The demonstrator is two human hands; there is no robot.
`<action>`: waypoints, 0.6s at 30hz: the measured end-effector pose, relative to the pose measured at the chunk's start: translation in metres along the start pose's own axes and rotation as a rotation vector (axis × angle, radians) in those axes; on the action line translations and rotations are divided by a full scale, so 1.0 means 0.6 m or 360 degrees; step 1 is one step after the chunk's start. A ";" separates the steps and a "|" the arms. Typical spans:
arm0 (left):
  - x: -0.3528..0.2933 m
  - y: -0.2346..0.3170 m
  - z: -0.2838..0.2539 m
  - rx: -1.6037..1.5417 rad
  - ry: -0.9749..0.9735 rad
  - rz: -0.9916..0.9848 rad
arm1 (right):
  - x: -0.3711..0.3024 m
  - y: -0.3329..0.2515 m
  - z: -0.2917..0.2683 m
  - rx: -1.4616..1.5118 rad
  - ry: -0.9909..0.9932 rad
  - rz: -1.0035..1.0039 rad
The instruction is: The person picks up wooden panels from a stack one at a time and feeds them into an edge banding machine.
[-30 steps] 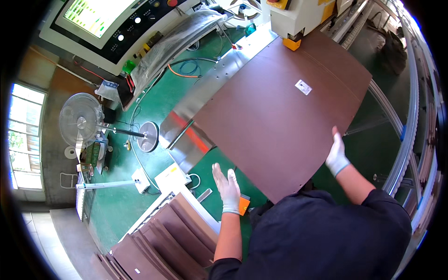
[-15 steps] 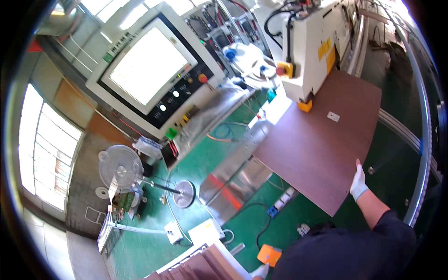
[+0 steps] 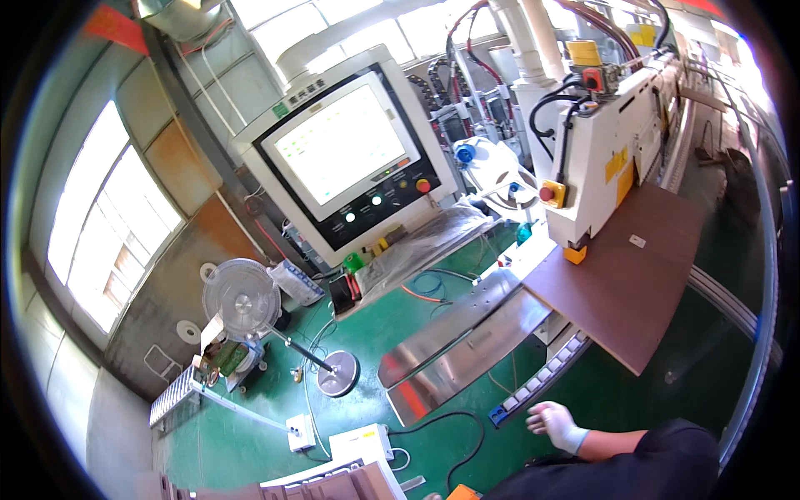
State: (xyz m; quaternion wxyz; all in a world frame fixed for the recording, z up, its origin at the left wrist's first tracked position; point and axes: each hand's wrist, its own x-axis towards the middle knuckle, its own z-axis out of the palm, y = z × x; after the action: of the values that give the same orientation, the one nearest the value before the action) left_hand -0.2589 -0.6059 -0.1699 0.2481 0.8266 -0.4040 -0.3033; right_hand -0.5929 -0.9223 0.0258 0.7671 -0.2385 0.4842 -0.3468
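Observation:
My right hand [image 3: 557, 425], in a pale glove with bare fingertips, is held over the green floor with its fingers loosely bent and nothing in them. Up and to the right of it, apart from the hand, a brown flat panel [image 3: 621, 283] with a small white label lies with its far edge in the white machine [image 3: 600, 167]. Only a sliver of my left hand [image 3: 432, 497] shows at the lower edge, beside an orange object [image 3: 463, 493]; its fingers are hidden. Stacked brown panels [image 3: 358, 485] lie left of that hand.
A control cabinet with a lit screen [image 3: 337, 137] stands at the upper left. Metal plates [image 3: 467, 342] reach out from the machine. A power strip [image 3: 542, 379] is near my right hand. A fan [image 3: 242, 296], cables and a curved rail [image 3: 765, 275] surround the floor.
My right hand has let go of the brown panel's edge and moved left and down. The panel sits farther into the machine. The head view has shifted, and my left hand is mostly out of sight.

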 end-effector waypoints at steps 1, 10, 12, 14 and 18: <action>0.000 -0.003 -0.035 -0.0329 0.0100 -0.0239 | 0.013 0.018 0.022 -0.0167 -0.0198 -0.0263; -0.274 0.078 -0.452 0.0509 0.1916 -0.0584 | 0.091 -0.031 0.107 -0.2304 0.0065 -0.2124; -0.369 0.021 -0.490 0.0817 0.2156 -0.0994 | 0.112 -0.017 0.106 -0.2279 0.0091 -0.2172; -0.435 -0.003 -0.502 0.0860 0.2106 -0.1699 | 0.120 -0.008 0.106 -0.2267 0.0140 -0.2210; -0.532 -0.166 -0.483 -0.0169 0.1860 -0.2063 | 0.113 -0.010 0.114 -0.2329 0.0146 -0.2188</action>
State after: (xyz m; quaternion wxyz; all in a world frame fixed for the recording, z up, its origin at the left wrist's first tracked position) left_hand -0.1603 -0.2420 0.0616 0.2323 0.9040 0.3522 0.0693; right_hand -0.5131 -0.9757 0.0196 0.0457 -0.8655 0.3647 -0.3404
